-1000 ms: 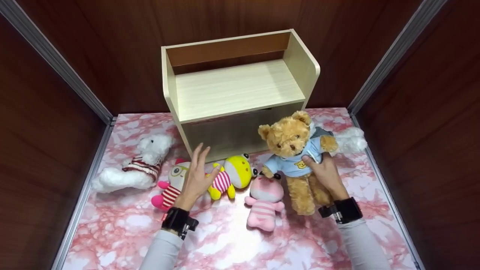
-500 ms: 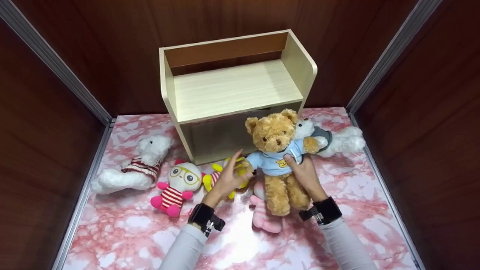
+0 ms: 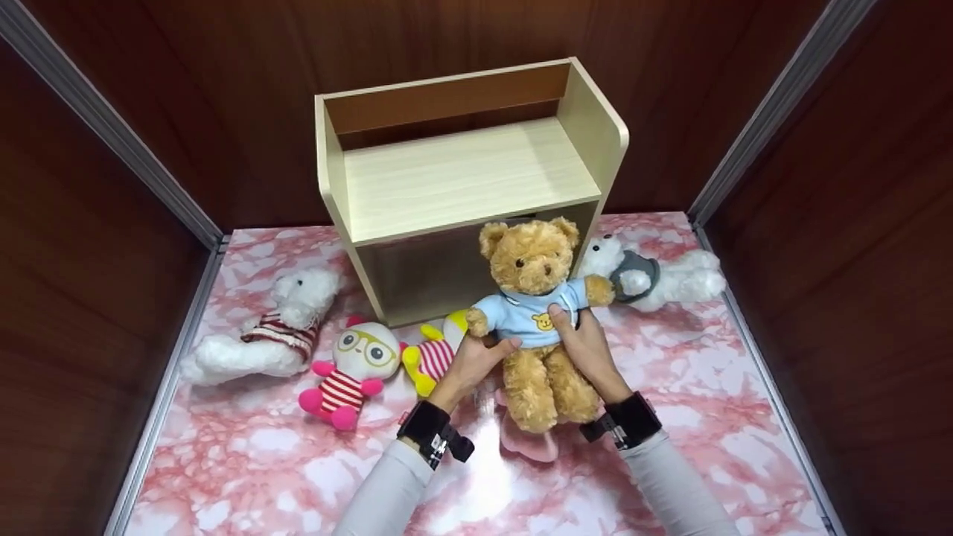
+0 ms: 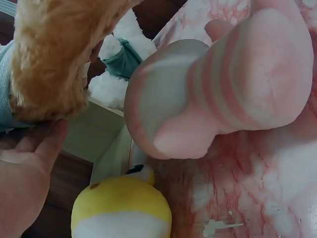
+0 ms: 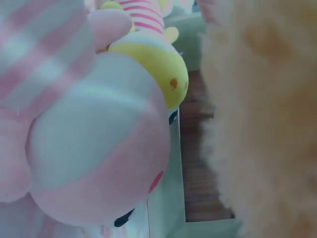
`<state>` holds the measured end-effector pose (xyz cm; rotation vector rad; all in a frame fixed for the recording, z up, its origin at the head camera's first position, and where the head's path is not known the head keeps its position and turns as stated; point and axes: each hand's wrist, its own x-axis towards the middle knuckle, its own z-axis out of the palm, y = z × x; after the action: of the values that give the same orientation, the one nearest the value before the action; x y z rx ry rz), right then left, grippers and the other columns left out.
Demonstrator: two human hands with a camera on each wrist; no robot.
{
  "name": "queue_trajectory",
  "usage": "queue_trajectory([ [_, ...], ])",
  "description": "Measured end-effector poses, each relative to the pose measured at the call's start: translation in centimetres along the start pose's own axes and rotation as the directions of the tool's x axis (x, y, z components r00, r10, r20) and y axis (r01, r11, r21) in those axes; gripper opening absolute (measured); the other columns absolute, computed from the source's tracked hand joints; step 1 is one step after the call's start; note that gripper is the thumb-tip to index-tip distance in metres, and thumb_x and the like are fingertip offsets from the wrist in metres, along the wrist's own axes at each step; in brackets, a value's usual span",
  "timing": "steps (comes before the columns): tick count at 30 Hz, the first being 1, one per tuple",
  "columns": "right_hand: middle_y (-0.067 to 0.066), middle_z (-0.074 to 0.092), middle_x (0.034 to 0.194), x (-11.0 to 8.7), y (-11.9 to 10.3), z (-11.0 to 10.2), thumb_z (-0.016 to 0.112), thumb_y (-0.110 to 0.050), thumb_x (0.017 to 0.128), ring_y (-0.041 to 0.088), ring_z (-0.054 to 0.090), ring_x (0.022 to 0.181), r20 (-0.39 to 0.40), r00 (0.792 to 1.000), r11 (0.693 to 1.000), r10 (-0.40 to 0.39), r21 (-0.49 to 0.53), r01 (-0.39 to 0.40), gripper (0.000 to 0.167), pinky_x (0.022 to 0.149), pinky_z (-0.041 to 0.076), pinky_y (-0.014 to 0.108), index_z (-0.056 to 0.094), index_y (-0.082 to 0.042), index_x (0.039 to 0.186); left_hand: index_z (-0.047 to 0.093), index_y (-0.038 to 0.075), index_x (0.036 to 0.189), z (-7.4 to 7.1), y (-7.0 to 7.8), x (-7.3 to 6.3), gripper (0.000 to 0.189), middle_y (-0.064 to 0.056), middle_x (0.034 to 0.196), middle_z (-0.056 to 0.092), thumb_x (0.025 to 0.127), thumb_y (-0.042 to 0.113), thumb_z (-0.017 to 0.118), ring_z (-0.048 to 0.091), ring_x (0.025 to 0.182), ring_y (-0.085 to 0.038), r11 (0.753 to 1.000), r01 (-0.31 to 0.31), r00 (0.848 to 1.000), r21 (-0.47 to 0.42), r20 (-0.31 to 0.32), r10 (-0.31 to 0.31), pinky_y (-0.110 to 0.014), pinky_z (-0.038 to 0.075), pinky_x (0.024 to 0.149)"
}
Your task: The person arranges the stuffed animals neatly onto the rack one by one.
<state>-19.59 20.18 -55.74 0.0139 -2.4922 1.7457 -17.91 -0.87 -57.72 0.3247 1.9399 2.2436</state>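
Nearest are two forearms in pale sleeves (image 3: pixel 387 487), coming in from below and turned toward each other, each with a black wrist device (image 3: pixel 424 428). The left hand (image 3: pixel 470 366) and the right hand (image 3: pixel 592 353) hold the teddy bear (image 3: pixel 537 324) between them. On each side the thumb lies on its blue shirt; the other fingers are mostly hidden in the head view, but I judge that both hands grasp. The two-sided hold probably serves because the plush body is soft and could bend. The bear faces the person, head up, in front of the shelf unit. Behind its legs the pink striped toy (image 3: pixel 528 447) lies on the marbled surface (image 3: pixel 260 476), mostly covered. Beyond the left hand lies the yellow toy (image 3: pixel 433 359), and beside it the doll with glasses (image 3: pixel 350 372). Farther, one white plush (image 3: pixel 279 335) lies at left, another white plush (image 3: pixel 651 279) at right. Behind stands the shelf unit (image 3: pixel 469 175), before a brown wall (image 3: pixel 447 30).
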Motion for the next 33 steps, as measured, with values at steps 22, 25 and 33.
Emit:
queue_trajectory([
  [22, 0.022, 0.065, 0.130, -1.0, -2.2, 0.0, 0.068, -0.049, 0.098, 0.038, 0.061, 0.123, 0.249, 0.968, 0.979, 0.041, -0.204, 0.011, 0.061, 0.106, 0.046, 0.054, 0.055, -0.004, 0.137, 0.067, 0.008, 0.089, -1.4, -0.8, 0.1, 0.056, 0.004, 0.076, 0.059, 0.089, 0.064, 0.071, 0.058, 0.071, -0.011, 0.952, 0.095, 0.991, 0.292, -0.120, -0.062, -0.028, 0.052, 0.068],
  [25, 0.020, 0.065, 0.130, -0.2, -2.1, 0.3, 0.072, -0.036, 0.098, 0.033, 0.061, 0.121, 0.276, 0.961, 0.998, 0.030, -0.055, -0.015, 0.057, 0.108, 0.045, 0.048, 0.054, 0.000, 0.138, 0.064, 0.011, 0.083, -1.5, -0.8, 0.3, 0.058, 0.007, 0.068, 0.049, 0.089, 0.069, 0.067, 0.053, 0.065, -0.010, 0.948, 0.107, 0.992, 0.300, -0.099, -0.080, -0.026, 0.049, 0.061],
  [33, 0.017, 0.063, 0.130, 1.7, -0.6, 0.8, 0.070, -0.015, 0.099, 0.022, 0.061, 0.113, 0.327, 0.935, 0.949, 0.136, 0.228, -0.218, 0.053, 0.105, 0.047, 0.033, 0.048, 0.006, 0.142, 0.058, -0.003, 0.139, -1.6, -0.4, 0.2, 0.072, -0.024, 0.132, 0.065, 0.097, 0.056, 0.065, 0.061, 0.125, -0.034, 0.892, 0.136, 0.991, 0.431, -0.067, -0.119, -0.045, 0.046, 0.110],
])
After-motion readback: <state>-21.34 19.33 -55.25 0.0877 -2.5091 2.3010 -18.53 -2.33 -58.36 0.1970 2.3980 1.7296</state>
